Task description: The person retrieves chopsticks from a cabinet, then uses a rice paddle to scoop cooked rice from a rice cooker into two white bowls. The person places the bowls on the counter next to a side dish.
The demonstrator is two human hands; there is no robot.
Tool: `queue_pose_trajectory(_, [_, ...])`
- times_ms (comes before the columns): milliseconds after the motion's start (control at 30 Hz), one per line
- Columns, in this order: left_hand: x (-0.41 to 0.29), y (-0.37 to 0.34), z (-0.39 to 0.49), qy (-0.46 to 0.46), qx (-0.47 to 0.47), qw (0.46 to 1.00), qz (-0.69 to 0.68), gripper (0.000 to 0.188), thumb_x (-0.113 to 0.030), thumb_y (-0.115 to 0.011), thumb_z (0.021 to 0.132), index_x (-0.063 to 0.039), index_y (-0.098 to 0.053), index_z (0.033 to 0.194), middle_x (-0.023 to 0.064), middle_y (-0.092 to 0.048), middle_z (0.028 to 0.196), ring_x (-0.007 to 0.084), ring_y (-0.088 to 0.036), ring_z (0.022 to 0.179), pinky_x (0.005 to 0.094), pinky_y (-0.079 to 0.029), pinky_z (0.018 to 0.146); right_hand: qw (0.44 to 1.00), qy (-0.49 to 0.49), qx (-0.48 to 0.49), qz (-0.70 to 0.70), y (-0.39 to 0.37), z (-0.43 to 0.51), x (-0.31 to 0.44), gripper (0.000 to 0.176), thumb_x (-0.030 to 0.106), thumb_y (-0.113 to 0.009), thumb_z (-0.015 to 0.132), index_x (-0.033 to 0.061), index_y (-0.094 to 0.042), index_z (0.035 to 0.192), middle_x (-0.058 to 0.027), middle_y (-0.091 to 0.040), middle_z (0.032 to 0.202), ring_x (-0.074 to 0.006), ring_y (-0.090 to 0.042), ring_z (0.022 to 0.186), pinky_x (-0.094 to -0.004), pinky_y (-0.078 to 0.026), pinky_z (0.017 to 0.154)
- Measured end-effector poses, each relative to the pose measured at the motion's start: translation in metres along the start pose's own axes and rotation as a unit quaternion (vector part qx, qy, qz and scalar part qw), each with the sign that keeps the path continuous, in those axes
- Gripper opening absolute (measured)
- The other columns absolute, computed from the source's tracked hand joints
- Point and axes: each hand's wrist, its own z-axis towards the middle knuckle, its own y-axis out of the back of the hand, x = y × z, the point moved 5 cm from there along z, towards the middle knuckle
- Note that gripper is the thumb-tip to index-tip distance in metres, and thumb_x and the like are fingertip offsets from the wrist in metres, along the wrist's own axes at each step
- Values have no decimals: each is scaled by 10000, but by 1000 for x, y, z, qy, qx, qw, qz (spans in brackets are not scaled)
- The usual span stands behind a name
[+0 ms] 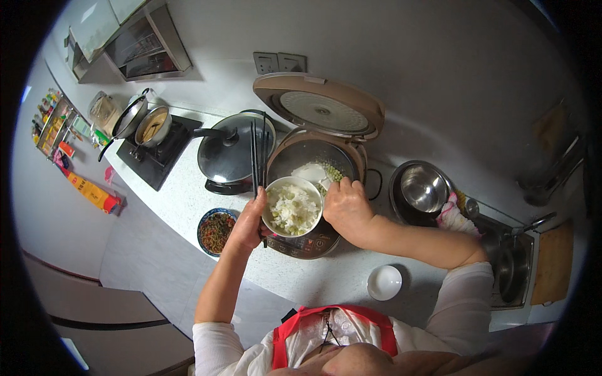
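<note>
My left hand holds a white bowl of rice with green peas over the front of the rice cooker. The same hand also grips several black chopsticks, which point away from me. My right hand is closed just right of the bowl, at the rim of the cooker's inner pot. From its fingers, what looks like a white rice paddle reaches into the pot; its handle is mostly hidden. Green peas show beside the paddle. The cooker's lid stands raised.
Left of the cooker are a lidded black pan and a patterned bowl of chopped food. Farther left, pans stand on a gas hob. To the right are a small white bowl, metal basins and a sink.
</note>
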Motion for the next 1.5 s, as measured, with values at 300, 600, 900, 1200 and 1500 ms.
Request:
queue_pose_trajectory(300, [5, -9, 5, 4, -38, 999, 11, 422, -512, -458, 920, -97, -496, 981, -40, -456, 594, 63, -365, 404, 213, -281, 367, 1000, -10, 8, -6, 13, 4, 2, 141, 137, -599, 597, 4, -628, 637, -71, -480, 646, -206, -470, 661, -316, -323, 525])
queue_pose_trajectory(600, [13, -5, 13, 11, -19, 1000, -12, 429, -534, -441, 919, -109, -501, 928, -40, -414, 553, 56, -330, 398, 212, -230, 371, 992, -78, -93, 24, 15, 12, -16, 58, 113, -581, 612, 63, -551, 612, -52, -460, 637, -199, -476, 641, -320, -357, 524])
queue_pose_trajectory(900, [7, -6, 5, -7, -36, 998, -57, 492, -585, -414, 906, -108, -520, 966, -51, -392, 559, 55, -297, 406, 204, -223, 368, 999, -34, -22, 2, -3, 4, -2, 133, 147, -582, 627, 27, -640, 638, -79, -503, 656, -216, -490, 674, -333, -347, 557])
queue_pose_trajectory(1200, [17, 8, 5, -20, -30, 997, -68, 559, -615, -405, 892, -107, -532, 1090, -32, -488, 617, 48, -332, 413, 204, -217, 369, 995, -44, -67, 53, 27, 10, -18, 107, 127, -574, 639, 50, -582, 713, -55, -494, 683, -189, -495, 662, -309, -381, 541])
queue_pose_trajectory(1500, [33, 65, -42, -72, -21, 982, -173, 714, -599, -412, 883, -46, -380, 1333, 152, -501, 1282, 289, -525, 1153, 441, -453, 949, 937, -121, 145, 293, -55, 9, -33, 89, 102, -626, 719, 16, -635, 737, -177, -639, 736, -363, -634, 703, -455, -492, 672])
